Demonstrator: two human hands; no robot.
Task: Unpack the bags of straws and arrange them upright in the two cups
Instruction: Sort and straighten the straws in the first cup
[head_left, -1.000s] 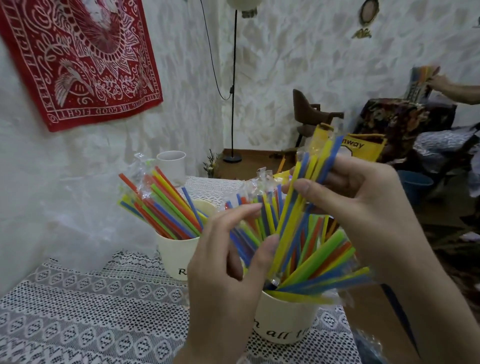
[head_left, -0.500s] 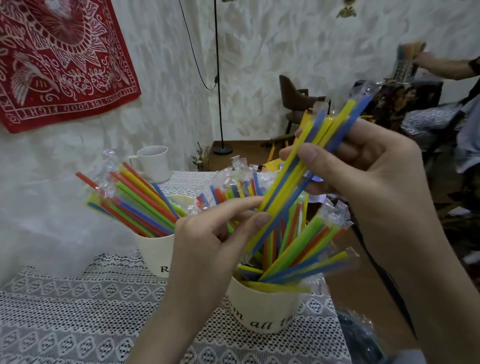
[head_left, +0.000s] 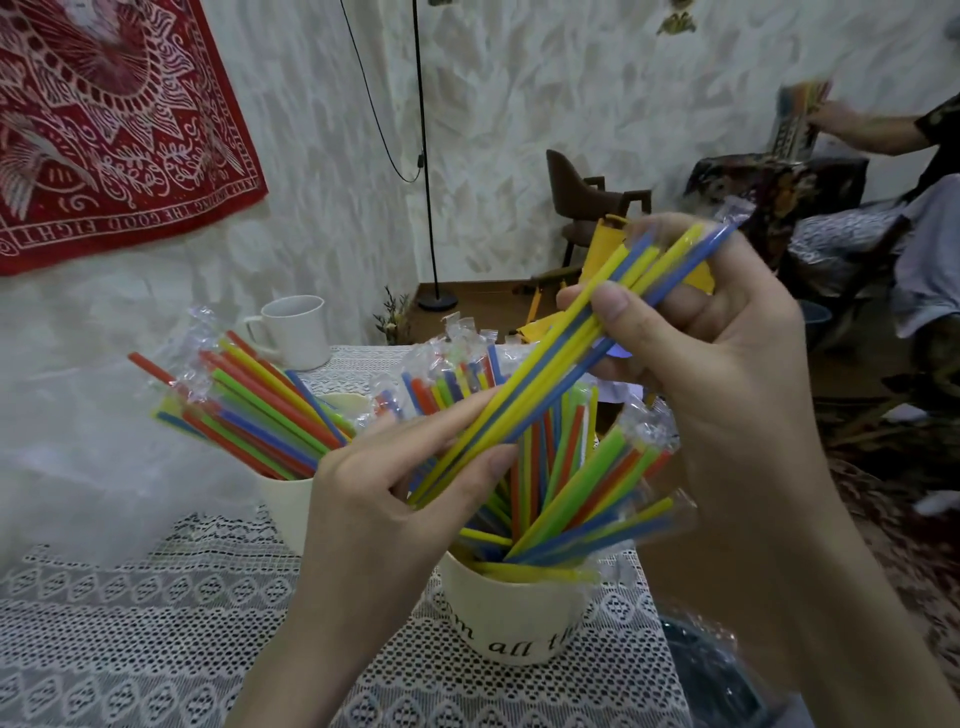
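My left hand and right hand pinch a straw bundle mid-frame, above the near cup. Forcing it in could tip that crowded cup.

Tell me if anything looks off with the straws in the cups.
Yes: the straws in the near cup splay sideways, not upright, and those in the far cup lean hard left. Many look wrapped.
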